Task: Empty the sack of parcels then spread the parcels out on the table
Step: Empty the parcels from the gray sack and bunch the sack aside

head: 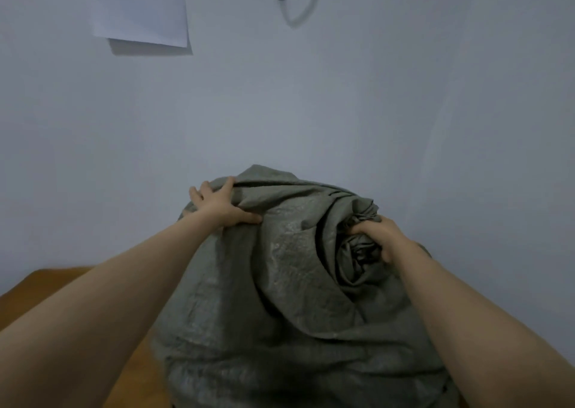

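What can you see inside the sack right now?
Nothing inside shows: the grey woven sack bulges, but its fabric covers any parcels. The right hand has a grip on its twisted mouth, closing it.

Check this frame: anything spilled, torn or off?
Nothing stands out. The sack bulges on the table, with no tear or spill in view. The right hand grips its twisted neck; the left hand presses flat near its top.
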The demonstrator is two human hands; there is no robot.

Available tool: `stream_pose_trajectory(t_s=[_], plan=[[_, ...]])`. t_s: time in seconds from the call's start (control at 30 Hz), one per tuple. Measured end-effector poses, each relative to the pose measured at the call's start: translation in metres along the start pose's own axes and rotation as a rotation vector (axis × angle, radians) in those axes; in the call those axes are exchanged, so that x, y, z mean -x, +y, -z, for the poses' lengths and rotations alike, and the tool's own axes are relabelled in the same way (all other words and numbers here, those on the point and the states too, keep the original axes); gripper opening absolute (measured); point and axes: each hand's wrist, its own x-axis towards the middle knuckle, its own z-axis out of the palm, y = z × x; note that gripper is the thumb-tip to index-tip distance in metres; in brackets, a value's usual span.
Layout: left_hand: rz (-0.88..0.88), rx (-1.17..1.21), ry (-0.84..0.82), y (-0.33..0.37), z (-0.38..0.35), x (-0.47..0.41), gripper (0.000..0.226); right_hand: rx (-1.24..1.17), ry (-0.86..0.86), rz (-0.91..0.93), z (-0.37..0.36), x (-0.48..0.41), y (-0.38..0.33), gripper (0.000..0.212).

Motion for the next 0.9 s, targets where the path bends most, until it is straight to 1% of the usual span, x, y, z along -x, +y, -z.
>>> stream_pose_trajectory(t_s=[0.1, 0.2, 0.27, 0.3, 0.33, 0.37, 0.47, 0.5, 0.6, 0.73, 0.83, 0.9], plan=[[-0.02, -0.083, -0.089, -0.007, -0.006, -0.01, 0.137, 0.013, -0.084, -0.07, -0.004, -0.004, 0.012, 0.027], [-0.08, -0.174, -0.119, -0.01, -0.008, -0.026, 0.146, 0.115, -0.169, -0.118, -0.002, -0.006, 0.013, 0.015], [-0.125, -0.234, -0.117, -0.01, -0.008, -0.037, 0.147, 0.202, -0.211, -0.153, 0.0, -0.01, 0.015, 0.018], [-0.145, -0.269, -0.125, -0.01, -0.009, -0.043, 0.145, 0.235, -0.228, -0.163, 0.0, -0.013, 0.018, 0.025], [-0.164, -0.306, -0.141, -0.01, -0.011, -0.05, 0.142, 0.267, -0.242, -0.175, 0.0, -0.017, 0.02, 0.033], [-0.175, -0.336, -0.163, -0.01, -0.013, -0.057, 0.137, 0.298, -0.25, -0.187, 0.001, -0.021, 0.023, 0.036], [-0.164, -0.311, -0.189, -0.008, -0.023, -0.072, 0.127, 0.342, -0.262, -0.2, 0.002, -0.028, 0.028, 0.029], [-0.163, -0.286, -0.179, -0.007, -0.027, -0.074, 0.123, 0.344, -0.271, -0.209, 0.002, -0.029, 0.029, 0.029], [-0.181, -0.257, -0.115, -0.004, -0.033, -0.071, 0.101, 0.332, -0.284, -0.206, -0.001, -0.032, 0.034, 0.032], [-0.155, -0.247, -0.085, 0.001, -0.024, -0.067, 0.084, 0.322, -0.232, -0.129, -0.009, -0.03, 0.036, 0.032], [-0.163, -0.215, 0.027, 0.011, -0.006, -0.063, 0.066, 0.265, -0.174, -0.045, -0.016, -0.023, 0.03, 0.038], [-0.17, -0.145, 0.125, 0.02, 0.008, -0.058, 0.064, 0.221, -0.124, 0.022, -0.02, -0.019, 0.022, 0.043]])
